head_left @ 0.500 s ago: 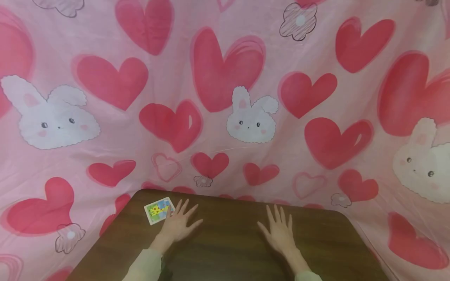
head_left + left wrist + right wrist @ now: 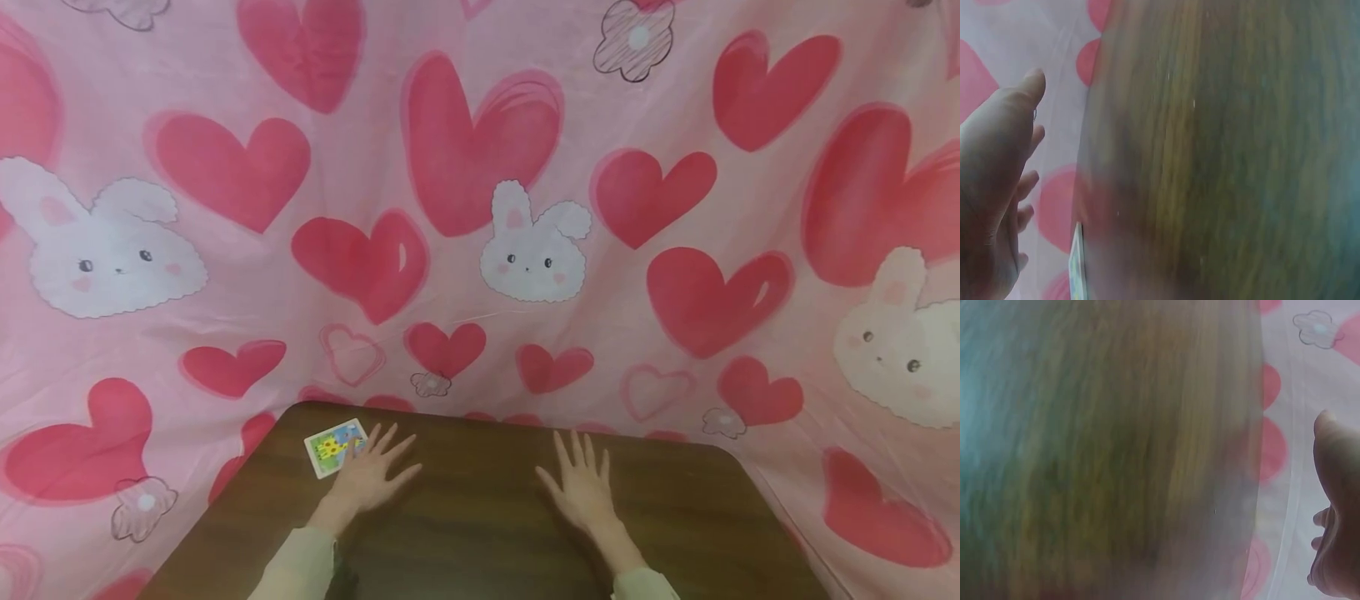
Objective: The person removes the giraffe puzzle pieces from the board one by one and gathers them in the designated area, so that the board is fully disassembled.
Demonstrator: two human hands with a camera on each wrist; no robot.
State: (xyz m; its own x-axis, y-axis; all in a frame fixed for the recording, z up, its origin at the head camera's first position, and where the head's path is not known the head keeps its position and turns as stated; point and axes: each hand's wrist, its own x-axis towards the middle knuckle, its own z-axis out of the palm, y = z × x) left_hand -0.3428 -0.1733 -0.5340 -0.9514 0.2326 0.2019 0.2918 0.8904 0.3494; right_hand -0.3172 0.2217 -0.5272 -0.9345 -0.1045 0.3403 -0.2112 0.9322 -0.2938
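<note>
A picture card [image 2: 327, 448] with a yellow giraffe on green and blue lies flat at the table's far left. My left hand [image 2: 366, 482] is spread palm down over the wood, its outer fingers overlapping the card's right side in the head view. In the left wrist view the hand [image 2: 991, 169] shows thumb up, with the card [image 2: 1077, 269] edge-on below it. Across from it, my right hand [image 2: 587, 493] is likewise spread, holding nothing. The right wrist view shows this hand [image 2: 1341, 506] at its right border, fingers partly hidden behind the palm.
The dark wooden table [image 2: 465, 525] has rounded far corners. Right behind its far edge hangs a pink cloth [image 2: 450, 287] with hearts, rabbits and flowers, which also runs down both sides.
Both hands have shifted slightly left, and the left one now overlaps more of the card in the head view. The head view itself has moved a little; the card lies as before.
</note>
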